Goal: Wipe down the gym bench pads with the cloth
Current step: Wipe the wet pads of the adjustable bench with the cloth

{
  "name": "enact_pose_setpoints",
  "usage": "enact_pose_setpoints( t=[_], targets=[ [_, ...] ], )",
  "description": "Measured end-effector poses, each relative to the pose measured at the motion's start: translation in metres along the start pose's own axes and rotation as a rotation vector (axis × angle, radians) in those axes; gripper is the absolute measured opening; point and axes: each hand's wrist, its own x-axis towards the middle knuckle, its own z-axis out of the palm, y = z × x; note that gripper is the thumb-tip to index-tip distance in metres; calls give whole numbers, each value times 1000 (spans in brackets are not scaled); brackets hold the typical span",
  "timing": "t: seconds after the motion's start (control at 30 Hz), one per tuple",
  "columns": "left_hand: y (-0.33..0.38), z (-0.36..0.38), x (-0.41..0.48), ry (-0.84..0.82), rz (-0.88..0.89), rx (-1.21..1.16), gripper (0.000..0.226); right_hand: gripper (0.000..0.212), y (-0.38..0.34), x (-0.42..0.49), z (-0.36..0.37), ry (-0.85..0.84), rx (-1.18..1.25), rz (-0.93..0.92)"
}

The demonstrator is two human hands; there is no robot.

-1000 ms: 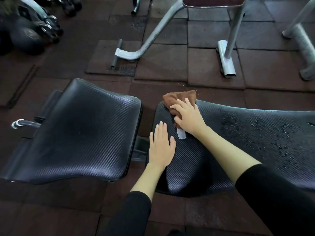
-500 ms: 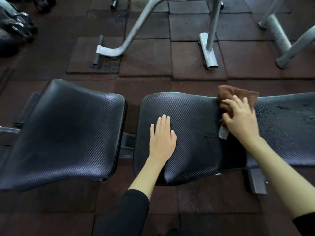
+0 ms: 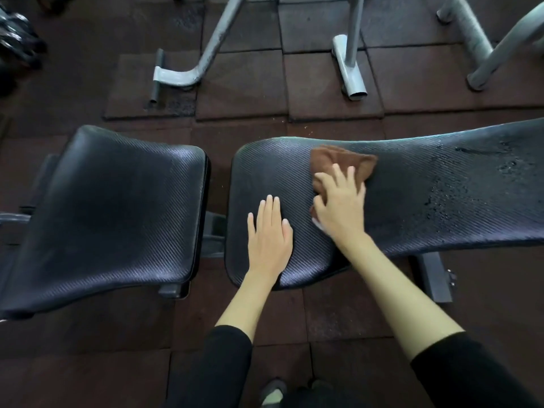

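right hand (image 3: 338, 207) is pressed flat on the brown cloth (image 3: 343, 164), fingers spread over it and curled round its near edge, so it's pinning and grasping the cloth against the long back pad (image 3: 426, 201). cloth sits under and just far of that hand, bunched, near the pad's left end and toward its far edge

left hand (image 3: 269, 234) lies open and flat on the same pad, just left of the right hand and a bit nearer, holding nothing; looks like a brace

key relation: the pad's long axis runs left-right, rising to the far right in view. a speckled, wet-looking patch (image 3: 471, 184) lies to the right of the cloth, apart from it, with bare pad between. so the unwiped stretch is rightward along the long axis, and the right hand is the nearer one to it

my read: next stroke should go right along that axis, left hand can stay as brace

seat pad (image 3: 117, 207) is a separate pad to the left across a gap, nearer the left hand; no cloth on it. can't tell if it's been wiped

rubber floor tiles (image 3: 241, 83) and grey frame legs (image 3: 350, 66) beyond, not relevant
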Motion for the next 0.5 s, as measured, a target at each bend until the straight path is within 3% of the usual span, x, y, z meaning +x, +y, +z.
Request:
enact_pose_setpoints(
  t=[0.17, 0.27, 0.5],
  targets=[
    [3, 7, -12, -9, -18, 30, 57, 43, -1, -25, 8, -149, -38, -246],
    [12, 7, -14, 19, -6, 13, 57, 47, 20, -30, -7, -183, -43, -299],
    [39, 12, -25, -26, 83, 1, 55, 51, 110, -51, -65, 12, -73, -37]
  ],
)
